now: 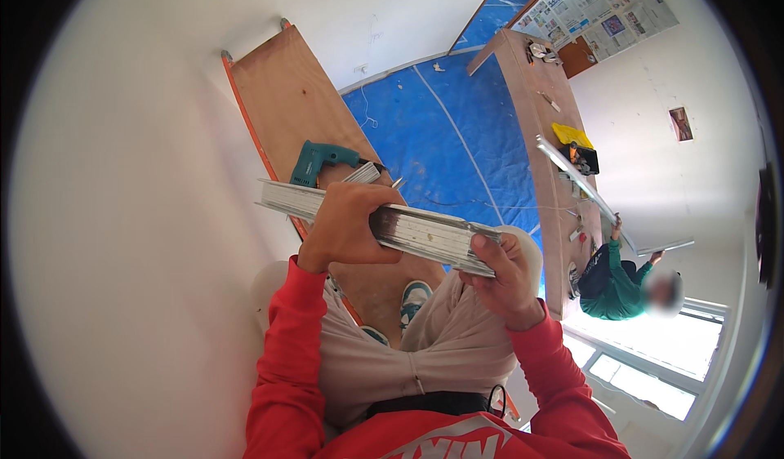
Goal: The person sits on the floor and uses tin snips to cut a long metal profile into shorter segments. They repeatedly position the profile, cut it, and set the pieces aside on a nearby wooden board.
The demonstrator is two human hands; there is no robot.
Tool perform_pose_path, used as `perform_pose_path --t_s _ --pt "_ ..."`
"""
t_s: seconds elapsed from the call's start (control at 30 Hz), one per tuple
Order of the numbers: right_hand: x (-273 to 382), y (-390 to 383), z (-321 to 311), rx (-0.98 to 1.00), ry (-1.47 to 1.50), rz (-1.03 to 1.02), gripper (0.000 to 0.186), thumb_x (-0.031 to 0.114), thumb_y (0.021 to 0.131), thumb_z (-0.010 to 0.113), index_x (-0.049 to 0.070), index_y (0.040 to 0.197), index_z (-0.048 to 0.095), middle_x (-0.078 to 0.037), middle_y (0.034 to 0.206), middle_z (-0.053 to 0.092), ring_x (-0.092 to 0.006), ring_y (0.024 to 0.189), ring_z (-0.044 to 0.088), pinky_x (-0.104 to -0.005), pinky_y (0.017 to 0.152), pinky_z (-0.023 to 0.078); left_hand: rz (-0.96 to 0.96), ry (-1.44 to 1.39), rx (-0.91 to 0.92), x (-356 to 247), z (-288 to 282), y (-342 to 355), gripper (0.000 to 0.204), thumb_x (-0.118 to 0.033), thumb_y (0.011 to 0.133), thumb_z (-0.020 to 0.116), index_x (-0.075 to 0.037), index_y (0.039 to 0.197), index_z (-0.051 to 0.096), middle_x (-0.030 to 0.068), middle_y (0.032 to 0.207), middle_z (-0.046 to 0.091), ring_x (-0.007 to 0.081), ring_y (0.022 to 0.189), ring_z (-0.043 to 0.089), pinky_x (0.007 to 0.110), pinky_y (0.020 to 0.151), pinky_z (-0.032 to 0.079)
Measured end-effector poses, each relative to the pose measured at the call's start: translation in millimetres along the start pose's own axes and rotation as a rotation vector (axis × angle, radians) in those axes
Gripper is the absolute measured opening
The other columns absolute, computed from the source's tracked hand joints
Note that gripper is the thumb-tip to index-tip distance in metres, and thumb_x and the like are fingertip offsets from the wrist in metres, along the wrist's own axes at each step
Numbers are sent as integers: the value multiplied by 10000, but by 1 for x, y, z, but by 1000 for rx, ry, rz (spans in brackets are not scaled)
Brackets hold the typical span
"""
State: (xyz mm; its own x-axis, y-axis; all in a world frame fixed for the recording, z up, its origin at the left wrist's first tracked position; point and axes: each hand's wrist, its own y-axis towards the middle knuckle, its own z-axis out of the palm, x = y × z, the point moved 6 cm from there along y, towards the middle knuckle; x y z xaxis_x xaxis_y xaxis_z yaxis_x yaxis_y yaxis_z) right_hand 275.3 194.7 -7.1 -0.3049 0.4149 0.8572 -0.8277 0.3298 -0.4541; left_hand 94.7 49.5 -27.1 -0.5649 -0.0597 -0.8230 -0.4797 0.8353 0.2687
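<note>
A bundle of thin, flat silvery metal strips (pixel 429 236), stacked face to face, spans both my hands above my lap. My left hand (pixel 347 224) wraps over its left half with the fingers curled round it. At the right end my right hand (pixel 504 286) grips the stack, thumb on the near side. Just beyond my left hand, a teal power drill (pixel 322 159) lies on the wooden plank (pixel 298 83). A shorter piece of similar metal (pixel 363 173) rests beside the drill, partly hidden by my left hand.
Orange rails edge the plank beneath me. Blue sheeting (pixel 441 132) covers the floor. On the right, a long wooden bench (pixel 531 91) bears tools, a black box (pixel 584 161) and a yellow bag (pixel 572 135). A person in green (pixel 616 291) holds long metal profiles (pixel 580 183) there.
</note>
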Motion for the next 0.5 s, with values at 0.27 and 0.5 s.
perform_pose_path --t_s 0.27,0.5 --pt "61 8 -2 256 -1135 -491 97 103 948 704 54 1006 765 -62 810 656 -158 666 628 -312 589 486 -100 132 92 4 6 -1 437 -183 602 908 -87 984 717 79 1162 700 305 1094 645 428 925 460" --pt "76 -14 28 426 -1672 -1243 337 95 777 734 46 1110 716 -68 1062 687 -233 882 668 -353 704 546 28 -68 107 -14 12 -6 548 -242 643 914 -82 1143 755 96 1077 718 328 1018 684 448 884 526"
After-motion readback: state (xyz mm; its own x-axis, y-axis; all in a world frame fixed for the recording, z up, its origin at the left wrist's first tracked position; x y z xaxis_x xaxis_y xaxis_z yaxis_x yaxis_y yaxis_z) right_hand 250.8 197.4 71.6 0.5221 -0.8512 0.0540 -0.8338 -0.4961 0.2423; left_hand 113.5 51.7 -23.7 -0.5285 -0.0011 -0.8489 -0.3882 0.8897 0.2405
